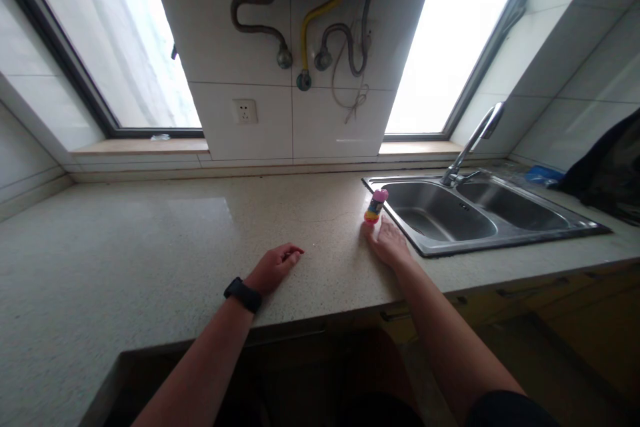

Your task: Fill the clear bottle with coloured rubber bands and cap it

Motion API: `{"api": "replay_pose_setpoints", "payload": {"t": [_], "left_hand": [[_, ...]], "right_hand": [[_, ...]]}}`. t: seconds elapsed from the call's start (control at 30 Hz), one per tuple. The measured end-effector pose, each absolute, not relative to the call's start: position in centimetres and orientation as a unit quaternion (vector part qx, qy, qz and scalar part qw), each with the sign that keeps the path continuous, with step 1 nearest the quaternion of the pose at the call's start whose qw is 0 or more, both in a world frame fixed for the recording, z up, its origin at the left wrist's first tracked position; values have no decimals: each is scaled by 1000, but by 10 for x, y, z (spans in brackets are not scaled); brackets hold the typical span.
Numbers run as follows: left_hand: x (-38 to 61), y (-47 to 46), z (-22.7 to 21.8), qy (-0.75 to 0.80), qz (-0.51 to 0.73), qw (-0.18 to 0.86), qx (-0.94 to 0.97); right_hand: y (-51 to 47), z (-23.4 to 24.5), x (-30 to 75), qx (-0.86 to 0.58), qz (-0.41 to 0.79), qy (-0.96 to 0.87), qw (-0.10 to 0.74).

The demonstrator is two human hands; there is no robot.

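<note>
My left hand rests on the speckled countertop with its fingers curled under, and nothing shows in it. A black watch sits on that wrist. My right hand lies on the counter farther right, fingers stretched forward. Its fingertips touch the base of a small bottle with a pink cap and coloured bands. The bottle stands upright just left of the steel sink.
The double-bowl sink has a tall tap behind it. A dark bag and a blue item lie at the far right. Pipes and a socket hang on the tiled wall between two windows.
</note>
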State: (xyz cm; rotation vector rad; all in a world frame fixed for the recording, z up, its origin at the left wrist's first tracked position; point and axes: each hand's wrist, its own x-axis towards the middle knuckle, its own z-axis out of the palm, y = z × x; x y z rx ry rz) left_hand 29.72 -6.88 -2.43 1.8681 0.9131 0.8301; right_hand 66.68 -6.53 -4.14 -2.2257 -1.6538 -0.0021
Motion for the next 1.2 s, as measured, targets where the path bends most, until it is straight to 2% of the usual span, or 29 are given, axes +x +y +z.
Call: {"api": "replay_pose_setpoints", "payload": {"t": [0.17, 0.4, 0.5, 0.8, 1.2], "left_hand": [[302, -86, -29, 327, 220, 199, 897], [280, -123, -44, 400, 166, 85, 898], [269, -129, -40, 408, 159, 71, 896], [247, -75, -3, 278, 143, 82, 946], [248, -67, -19, 332, 141, 76, 929]], "right_hand": [[-113, -43, 642, -769, 11, -633, 85], [-164, -34, 615, -657, 29, -752, 37], [-171, -29, 594, -606, 50, -793, 48], [-116, -15, 530, -477, 120, -864, 112], [-79, -16, 518, -484, 97, -858, 144]]}}
